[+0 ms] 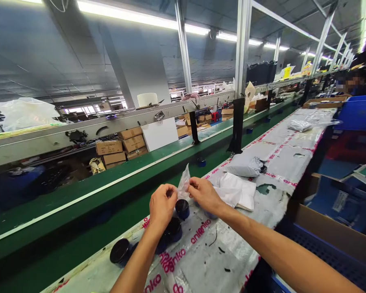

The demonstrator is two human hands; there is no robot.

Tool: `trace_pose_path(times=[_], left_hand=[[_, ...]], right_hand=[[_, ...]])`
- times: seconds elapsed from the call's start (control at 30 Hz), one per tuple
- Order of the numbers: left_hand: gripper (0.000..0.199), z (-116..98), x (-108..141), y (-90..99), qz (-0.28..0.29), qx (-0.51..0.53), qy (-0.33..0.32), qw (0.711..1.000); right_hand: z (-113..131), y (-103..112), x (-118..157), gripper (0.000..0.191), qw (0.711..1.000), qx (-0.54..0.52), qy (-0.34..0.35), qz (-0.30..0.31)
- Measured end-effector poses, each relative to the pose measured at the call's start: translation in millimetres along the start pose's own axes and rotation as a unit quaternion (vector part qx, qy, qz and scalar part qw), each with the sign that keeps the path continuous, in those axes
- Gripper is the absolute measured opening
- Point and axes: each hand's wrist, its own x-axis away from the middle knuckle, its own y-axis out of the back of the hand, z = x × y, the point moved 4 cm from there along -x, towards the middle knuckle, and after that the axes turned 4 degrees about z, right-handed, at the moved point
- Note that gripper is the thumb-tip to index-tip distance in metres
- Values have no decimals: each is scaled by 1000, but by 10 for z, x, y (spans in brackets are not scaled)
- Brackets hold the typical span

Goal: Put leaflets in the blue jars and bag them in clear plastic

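Note:
A small clear plastic bag (184,181) stands up between my two hands. The fingers of my left hand (164,203) pinch its left edge, while my right hand (203,193) grips the right edge between thumb and fingertips. Just below the bag sits a dark blue, black-topped round piece (182,209). More such round pieces (173,228) lie under and beside my left wrist, partly hidden by the arm, and another (120,251) rests farther left. Beside my right hand is a stack of white plastic bags (242,190).
The bench is covered with printed white sheeting (201,260). A green conveyor belt (125,195) runs alongside, carrying a dark blue piece (201,162). A filled grey bag (245,165) lies ahead. Blue crates (358,112) and a carton (338,221) stand right; a person is far right.

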Motion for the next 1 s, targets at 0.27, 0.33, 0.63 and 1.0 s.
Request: trace_pose_path(times=[0.27, 0.33, 0.63, 1.0], left_hand=[[13, 518, -88, -129, -8, -183, 6, 983], [9, 574, -104, -178, 8, -208, 6, 978], [18, 646, -84, -267, 151, -274, -66, 948], [11, 570, -13, -257, 228, -333, -211, 890]], right_hand=[[-135, -338, -279, 17, 964, 246, 82, 57], [-208, -415, -322, 12, 944, 292, 126, 90], [-379, -523, -216, 12, 863, 405, 259, 155], [-324, -406, 167, 14, 761, 498, 392, 136]])
